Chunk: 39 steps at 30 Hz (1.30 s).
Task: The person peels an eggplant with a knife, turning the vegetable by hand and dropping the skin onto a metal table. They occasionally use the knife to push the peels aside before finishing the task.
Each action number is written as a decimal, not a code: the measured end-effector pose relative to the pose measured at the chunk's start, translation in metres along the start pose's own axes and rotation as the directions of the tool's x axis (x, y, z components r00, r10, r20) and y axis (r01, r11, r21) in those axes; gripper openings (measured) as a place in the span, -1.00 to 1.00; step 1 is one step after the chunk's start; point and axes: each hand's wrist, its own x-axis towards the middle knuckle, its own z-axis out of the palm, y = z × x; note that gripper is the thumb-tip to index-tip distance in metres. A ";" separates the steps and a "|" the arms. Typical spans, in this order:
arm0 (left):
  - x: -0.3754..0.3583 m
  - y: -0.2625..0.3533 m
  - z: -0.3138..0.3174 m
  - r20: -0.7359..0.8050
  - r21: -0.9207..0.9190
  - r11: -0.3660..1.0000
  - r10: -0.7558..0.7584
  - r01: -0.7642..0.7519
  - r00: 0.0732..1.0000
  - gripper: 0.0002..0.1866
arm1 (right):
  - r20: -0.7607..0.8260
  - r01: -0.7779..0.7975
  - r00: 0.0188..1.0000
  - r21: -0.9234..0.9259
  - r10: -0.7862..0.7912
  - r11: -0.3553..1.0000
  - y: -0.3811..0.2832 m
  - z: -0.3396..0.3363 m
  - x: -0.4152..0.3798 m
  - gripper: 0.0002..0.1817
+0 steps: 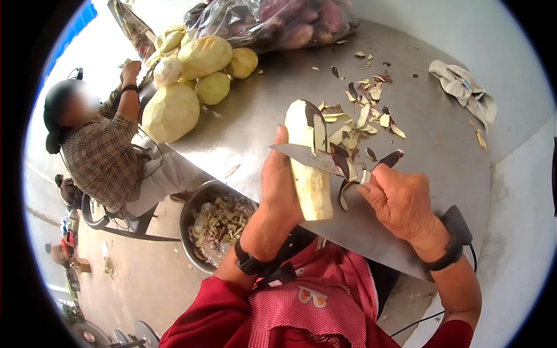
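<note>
My left hand (279,182) is wrapped round a long sweet potato (310,185), holding it tilted upright over the table's near edge. Pale flesh shows over most of it, with dark purple skin left near the top right. In my right hand (401,200) is a knife (301,153), its handle mostly hidden by my closed fingers. The blade lies across the middle of the sweet potato, and strips of dark peel (343,167) hang beside it. Loose peelings (365,113) lie on the metal table (255,133) just beyond.
Several peeled sweet potatoes (171,113) are piled at the table's left. Behind them sits a clear plastic bag (272,26) of purple-skinned ones. A cloth (464,90) lies far right by the wall. Below left stands a metal basin (188,223) of peelings; a seated person (104,156) is beyond.
</note>
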 end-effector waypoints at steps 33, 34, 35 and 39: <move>-0.002 0.003 0.001 -0.057 0.092 0.993 -0.068 0.073 0.996 -0.31 | 0.011 -0.050 0.999 0.155 0.049 0.987 0.005 -0.008 0.001 -0.63; -0.003 0.002 0.004 -0.107 0.048 0.993 -0.106 0.112 0.989 -0.32 | 0.013 -0.050 0.999 0.157 0.049 0.986 0.000 -0.007 0.001 -0.63; -0.003 0.003 -0.002 -0.040 0.076 0.992 -0.094 0.097 0.995 -0.33 | 0.014 0.017 1.000 0.153 -0.020 0.988 -0.003 -0.006 0.001 -0.64; -0.003 0.004 -0.004 -0.009 0.128 0.989 -0.070 0.071 0.997 -0.36 | 0.011 0.099 0.995 0.118 -0.101 0.988 -0.004 -0.004 0.000 -0.65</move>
